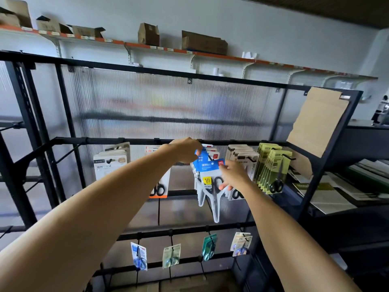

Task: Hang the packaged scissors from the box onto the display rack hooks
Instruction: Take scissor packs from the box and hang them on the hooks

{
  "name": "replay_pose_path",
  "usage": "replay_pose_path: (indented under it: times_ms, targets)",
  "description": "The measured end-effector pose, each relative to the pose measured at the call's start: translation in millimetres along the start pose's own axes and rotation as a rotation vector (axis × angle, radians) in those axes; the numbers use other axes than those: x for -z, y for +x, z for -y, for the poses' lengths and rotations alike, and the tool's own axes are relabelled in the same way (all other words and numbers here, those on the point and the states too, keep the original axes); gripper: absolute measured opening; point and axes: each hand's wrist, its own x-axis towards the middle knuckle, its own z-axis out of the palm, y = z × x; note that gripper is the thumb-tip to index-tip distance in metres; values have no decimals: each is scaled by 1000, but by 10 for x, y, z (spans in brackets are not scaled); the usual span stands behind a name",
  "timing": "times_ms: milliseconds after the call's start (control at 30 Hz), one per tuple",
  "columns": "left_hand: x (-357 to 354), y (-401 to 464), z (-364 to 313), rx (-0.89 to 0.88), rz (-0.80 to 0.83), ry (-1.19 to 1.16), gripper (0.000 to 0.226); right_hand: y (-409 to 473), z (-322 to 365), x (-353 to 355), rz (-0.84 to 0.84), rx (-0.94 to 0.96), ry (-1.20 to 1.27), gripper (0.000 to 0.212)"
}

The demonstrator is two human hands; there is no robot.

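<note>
Two hands up at the black metal display rack | your left hand curls over the blue-topped scissors packs on their hook | your right hand pinches the front glossy pack's edge | ribbed translucent panel behind

The left hand hides its hook; print on the blue scissors pack is blurred.

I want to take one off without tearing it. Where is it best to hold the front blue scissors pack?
Probably pinch the blue scissors pack at its flat card header near the hole, coming from the front. It hangs upright on the hook, and its lower plastic part tapers to a narrow point, likely a poor grip.
</note>
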Motion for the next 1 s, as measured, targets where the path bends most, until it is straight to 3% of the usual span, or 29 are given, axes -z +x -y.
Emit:
replay_pose_path:
  times_ms: [133,300,600,767,1000]
  targets:
    - [-13,37,-7,-3,-3,-9,23,49,-64,-63,-3,34,-97,23]
    - [25,69,-53,-27,-9,1,22,80,-137,-90,22,104,74,20]
    - [74,137,-118,-34,4,15,26,81,-192,-87,-104,159,250,14]
    - [53,199,-122,-23,12,30,25,173,-164,-166,-224,104,-73,25]
    - [-14,222,-110,-21,42,29,25,320,13,-300,-334,-65,-250,31]
